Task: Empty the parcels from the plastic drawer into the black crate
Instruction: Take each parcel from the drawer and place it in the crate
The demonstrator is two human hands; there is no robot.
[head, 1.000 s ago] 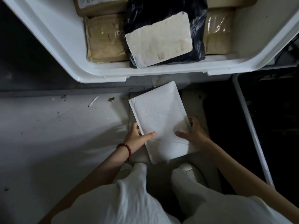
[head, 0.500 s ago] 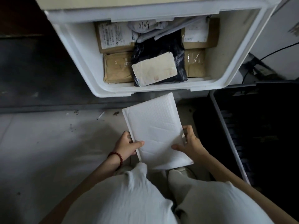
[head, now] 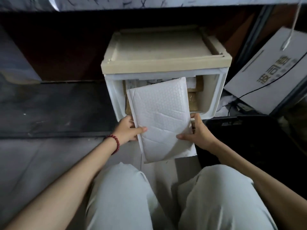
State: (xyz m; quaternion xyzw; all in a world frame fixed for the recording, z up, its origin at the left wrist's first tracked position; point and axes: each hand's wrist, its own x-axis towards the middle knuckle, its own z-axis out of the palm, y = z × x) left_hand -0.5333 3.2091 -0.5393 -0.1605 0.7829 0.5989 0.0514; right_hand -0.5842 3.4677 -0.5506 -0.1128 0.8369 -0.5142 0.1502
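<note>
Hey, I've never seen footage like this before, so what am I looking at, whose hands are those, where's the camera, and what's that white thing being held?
There is no machine here. The camera sits on a person's head and looks down, so both belong to the wearer. The left hand, with a red bead bracelet at its wrist, and the right hand each grip a side edge of a white padded envelope, held in front of an open plastic drawer. Brown parcels lie in the drawer behind it. On the floor to the right stands a black crate, too dark inside to see what it holds. A white printed box sits beyond it.
</note>
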